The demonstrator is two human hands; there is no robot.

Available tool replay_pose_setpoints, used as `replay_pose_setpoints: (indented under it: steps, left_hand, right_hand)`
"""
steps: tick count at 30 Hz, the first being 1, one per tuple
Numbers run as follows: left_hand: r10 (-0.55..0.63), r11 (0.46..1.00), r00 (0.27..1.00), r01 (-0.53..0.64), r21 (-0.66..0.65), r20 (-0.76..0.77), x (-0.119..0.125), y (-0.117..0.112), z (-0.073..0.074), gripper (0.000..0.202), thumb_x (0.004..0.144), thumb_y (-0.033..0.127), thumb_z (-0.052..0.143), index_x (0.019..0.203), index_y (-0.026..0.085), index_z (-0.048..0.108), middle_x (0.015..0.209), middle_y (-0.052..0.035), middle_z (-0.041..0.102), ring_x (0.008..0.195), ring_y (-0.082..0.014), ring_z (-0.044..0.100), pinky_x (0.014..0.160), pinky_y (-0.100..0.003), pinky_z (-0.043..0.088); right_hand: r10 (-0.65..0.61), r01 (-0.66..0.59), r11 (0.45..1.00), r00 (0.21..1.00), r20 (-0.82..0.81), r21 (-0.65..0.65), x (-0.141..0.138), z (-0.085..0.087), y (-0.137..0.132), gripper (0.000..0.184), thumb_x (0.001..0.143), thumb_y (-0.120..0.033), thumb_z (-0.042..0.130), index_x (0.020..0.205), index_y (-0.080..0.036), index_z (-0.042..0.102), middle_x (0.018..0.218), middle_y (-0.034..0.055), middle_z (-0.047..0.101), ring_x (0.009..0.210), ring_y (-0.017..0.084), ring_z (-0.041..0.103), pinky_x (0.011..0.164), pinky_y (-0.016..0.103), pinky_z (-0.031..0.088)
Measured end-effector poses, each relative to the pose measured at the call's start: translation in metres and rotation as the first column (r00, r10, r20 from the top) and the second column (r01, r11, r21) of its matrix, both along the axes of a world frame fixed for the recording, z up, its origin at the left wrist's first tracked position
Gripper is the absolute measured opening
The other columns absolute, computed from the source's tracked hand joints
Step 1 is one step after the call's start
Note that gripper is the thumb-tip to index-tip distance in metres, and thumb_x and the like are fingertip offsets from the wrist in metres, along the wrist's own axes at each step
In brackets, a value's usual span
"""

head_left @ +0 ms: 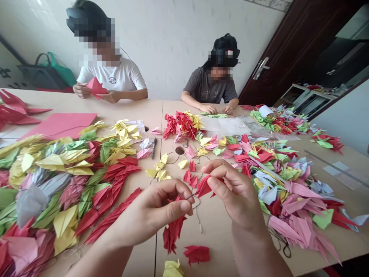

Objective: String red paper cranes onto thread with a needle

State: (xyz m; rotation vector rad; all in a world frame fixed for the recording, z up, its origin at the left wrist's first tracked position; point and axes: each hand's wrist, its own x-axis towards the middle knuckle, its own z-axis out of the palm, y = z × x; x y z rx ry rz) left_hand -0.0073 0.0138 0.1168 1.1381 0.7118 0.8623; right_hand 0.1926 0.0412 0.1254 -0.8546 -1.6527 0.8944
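Observation:
My right hand (233, 192) pinches a small red origami crane (203, 187) between thumb and fingertips. Just left of it, my left hand (161, 209) is closed on a thin dark string (190, 197), whose end lies close against the crane. Below the left hand hangs a bunch of red folded pieces (173, 232), partly hidden by that hand. A pale thread (198, 219) dangles between my hands. On the table underneath lie a loose red piece (197, 254) and a yellow piece (173, 269).
Heaps of coloured folded paper (66, 165) cover the left, with another pile (288, 181) at right. A black pen (154, 148) lies near a table hole (180, 150). Across the table (138, 238), one person (112, 77) holds red paper; another (213, 84) handles green pieces.

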Motion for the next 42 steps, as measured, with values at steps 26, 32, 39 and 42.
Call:
replay_pose_setpoints:
  steps: [26,32,39,42]
  left_hand:
    - [-0.072,0.987,0.975,0.100,-0.127,0.209,0.003,0.006,-0.006,0.024,0.087,0.037,0.068,0.095,0.020,0.053,0.070,0.0048,0.047,0.046,-0.0035,0.026,0.041,-0.017,0.018]
    - [-0.061,0.987,0.962,0.098,-0.128,0.265,0.004,0.006,-0.008,0.019,0.089,0.031,0.067,0.093,0.021,0.051,0.070,0.0057,0.049,0.048,-0.0035,0.026,0.042,-0.015,0.019]
    - [-0.036,0.988,0.955,0.079,-0.135,0.295,0.003,0.006,-0.009,0.021,0.082,0.025,0.076,0.091,0.020,0.057,0.077,0.0017,0.059,0.069,-0.0081,0.054,0.061,-0.017,0.040]
    - [-0.038,0.983,0.950,0.091,-0.158,0.310,0.002,0.007,-0.007,0.019,0.081,0.020,0.077,0.089,0.018,0.060,0.079,0.0006,0.065,0.070,-0.0074,0.058,0.064,-0.016,0.044]
  right_hand:
    - [0.094,-0.118,0.986,0.977,0.192,0.116,-0.004,-0.004,-0.009,0.018,0.090,-0.033,0.066,0.108,-0.030,0.066,0.123,0.0052,0.055,0.123,0.023,0.051,0.104,0.040,0.041]
    - [0.131,-0.147,0.985,0.978,0.165,0.088,-0.007,-0.004,-0.009,0.003,0.091,-0.024,0.065,0.092,-0.026,0.063,0.114,0.0027,0.059,0.116,0.019,0.054,0.098,0.034,0.044]
    - [0.084,-0.086,0.995,0.996,0.040,0.041,-0.003,-0.006,-0.006,0.005,0.092,-0.022,0.062,0.091,-0.027,0.062,0.110,0.0016,0.060,0.110,0.017,0.055,0.097,0.034,0.044]
    - [0.076,-0.075,0.997,0.997,-0.013,0.008,0.001,-0.004,-0.005,0.006,0.094,-0.023,0.060,0.091,-0.027,0.063,0.107,0.0010,0.060,0.106,0.016,0.056,0.095,0.033,0.046]
